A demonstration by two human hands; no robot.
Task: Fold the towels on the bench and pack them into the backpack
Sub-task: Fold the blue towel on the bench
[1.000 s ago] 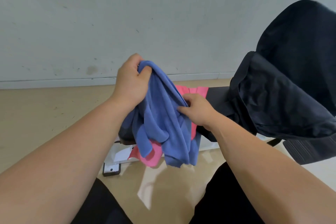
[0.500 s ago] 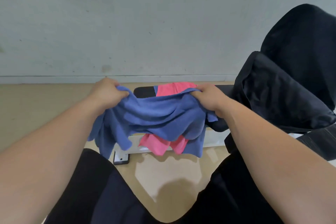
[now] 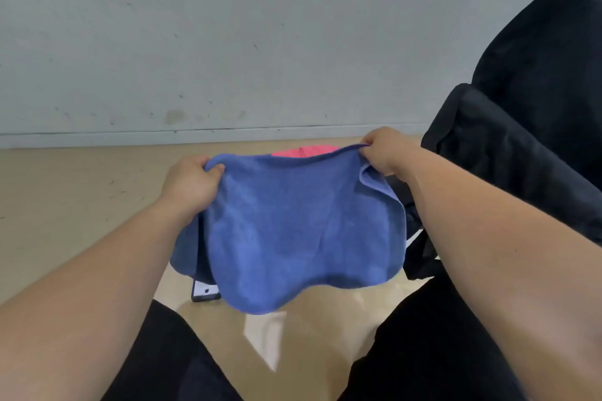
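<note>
A blue towel point(image 3: 293, 231) hangs spread out in front of me, held up by its two top corners. My left hand point(image 3: 189, 182) pinches the left corner and my right hand point(image 3: 387, 150) pinches the right corner. Behind the towel's top edge a strip of a pink towel point(image 3: 304, 151) shows; the bench under it is almost wholly hidden. The black backpack point(image 3: 521, 153) stands at the right, its top flap raised.
A pale wall with a baseboard point(image 3: 195, 137) runs across the back above a tan floor point(image 3: 65, 205). A white foot of the bench point(image 3: 205, 291) shows below the blue towel. My dark-trousered knees point(image 3: 439, 352) fill the bottom of the view.
The bunched blue towel has been pulled apart and now hangs flat between my hands. My hands have moved further apart, each at a top corner. The pink towel is now mostly covered.
</note>
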